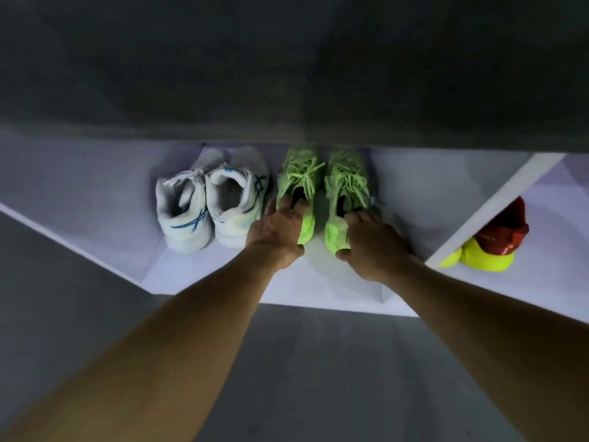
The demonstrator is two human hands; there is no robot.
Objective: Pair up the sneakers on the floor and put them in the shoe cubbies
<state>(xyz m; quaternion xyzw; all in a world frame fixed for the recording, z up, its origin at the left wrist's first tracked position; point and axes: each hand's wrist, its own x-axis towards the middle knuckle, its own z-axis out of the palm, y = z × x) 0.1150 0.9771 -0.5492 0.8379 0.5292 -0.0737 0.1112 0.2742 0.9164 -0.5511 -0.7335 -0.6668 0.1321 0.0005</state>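
- A white pair (212, 205) with blue stripes stood at the left of the wide cubby (95, 186), heels toward the camera, the two shoes touching side by side.
- Just to its right, the left hand (277, 232) held the left green sneaker (298, 183) at its heel, fingers (291, 207) curled over the collar into the opening.
- The right hand (371, 242) gripped the right green sneaker (345, 183) the same way, fingers hooked at the collar and thumb at the heel.
- Both green shoes sat on the cubby floor, toes pointing in, near each other with a narrow gap between.
- Past a white divider (497, 205), the next cubby held a red and yellow shoe (497, 240), partly hidden.
- The step in hand appeared to be seating the green pair; it looked nearly done.
- The next move likely called for loosening both grips and drawing the hands straight back without dragging the heels out of line.
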